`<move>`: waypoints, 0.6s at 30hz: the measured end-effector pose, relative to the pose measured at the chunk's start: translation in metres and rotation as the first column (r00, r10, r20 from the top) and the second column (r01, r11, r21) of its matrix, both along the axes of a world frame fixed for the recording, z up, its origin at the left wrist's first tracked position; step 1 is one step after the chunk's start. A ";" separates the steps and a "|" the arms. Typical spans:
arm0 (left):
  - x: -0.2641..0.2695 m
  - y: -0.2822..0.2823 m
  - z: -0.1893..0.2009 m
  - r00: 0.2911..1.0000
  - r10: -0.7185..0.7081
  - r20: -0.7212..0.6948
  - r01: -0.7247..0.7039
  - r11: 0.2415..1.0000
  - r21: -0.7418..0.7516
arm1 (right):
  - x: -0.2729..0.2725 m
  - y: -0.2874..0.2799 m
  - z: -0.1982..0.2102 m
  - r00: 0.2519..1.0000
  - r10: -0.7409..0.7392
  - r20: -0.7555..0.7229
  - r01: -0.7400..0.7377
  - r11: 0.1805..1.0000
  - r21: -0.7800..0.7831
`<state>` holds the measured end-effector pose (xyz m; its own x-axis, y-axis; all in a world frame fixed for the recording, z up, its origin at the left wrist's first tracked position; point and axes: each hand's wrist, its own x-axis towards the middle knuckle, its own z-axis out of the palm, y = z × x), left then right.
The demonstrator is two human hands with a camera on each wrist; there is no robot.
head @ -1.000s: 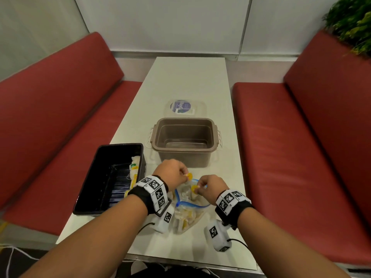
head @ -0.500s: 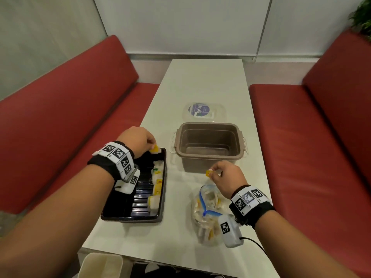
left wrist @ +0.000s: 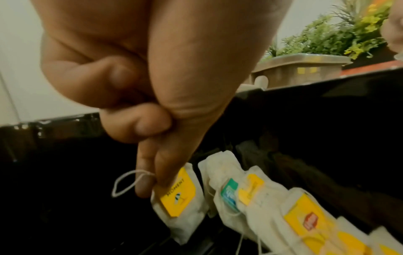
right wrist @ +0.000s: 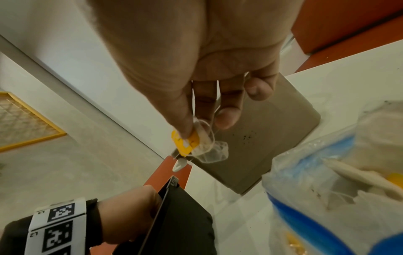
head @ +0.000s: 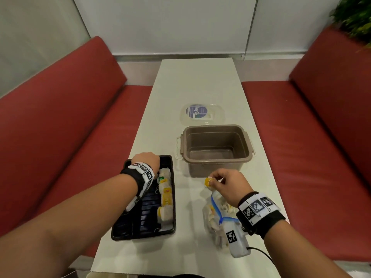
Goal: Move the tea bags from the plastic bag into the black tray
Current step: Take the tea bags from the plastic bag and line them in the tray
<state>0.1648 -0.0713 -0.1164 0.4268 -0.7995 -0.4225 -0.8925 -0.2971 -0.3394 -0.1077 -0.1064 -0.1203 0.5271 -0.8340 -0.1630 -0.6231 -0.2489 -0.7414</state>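
Note:
The black tray (head: 120, 233) lies at the table's near left, with several tea bags (head: 165, 195) in a row along its right side. My left hand (head: 147, 160) reaches into the tray's far end and pinches a yellow-tagged tea bag (left wrist: 181, 203) that hangs beside the row (left wrist: 257, 198). The clear plastic bag (head: 215, 219) with a blue zip lies at the near right, still holding tea bags. Just above its mouth my right hand (head: 226, 183) pinches another yellow-tagged tea bag (right wrist: 196, 145), also visible in the head view (head: 207, 182).
An empty brown tub (head: 215, 149) stands past the plastic bag, with its clear lid (head: 202, 114) lying flat behind it. Red benches (head: 60, 121) flank the narrow white table (head: 198, 81). A plant (head: 355, 15) sits at the far right.
My left hand has lowered its tea bag deeper into the tray's far end. My right hand has held its tea bag above the plastic bag almost in place.

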 end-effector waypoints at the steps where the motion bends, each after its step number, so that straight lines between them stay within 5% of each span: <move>1: 0.000 -0.001 -0.003 1.000 -0.012 0.011 0.012 1.000 0.001 | 0.001 0.002 -0.001 1.000 -0.001 0.001 0.001 1.000 0.003; 8: 0.000 0.000 -0.012 0.988 -0.135 0.080 0.135 0.991 -0.001 | 0.005 0.013 -0.007 0.999 -0.027 0.029 0.026 0.999 0.042; 18: 0.014 -0.002 0.013 0.996 -0.088 -0.023 0.088 0.996 -0.021 | 0.022 0.013 0.000 0.999 -0.030 0.042 0.029 0.999 0.019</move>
<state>0.1791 -0.0729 -0.1036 0.3445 -0.8418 -0.4155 -0.9233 -0.2237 -0.3123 -0.0860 -0.0931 -0.1199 0.5090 -0.8463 -0.1568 -0.5981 -0.2167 -0.7716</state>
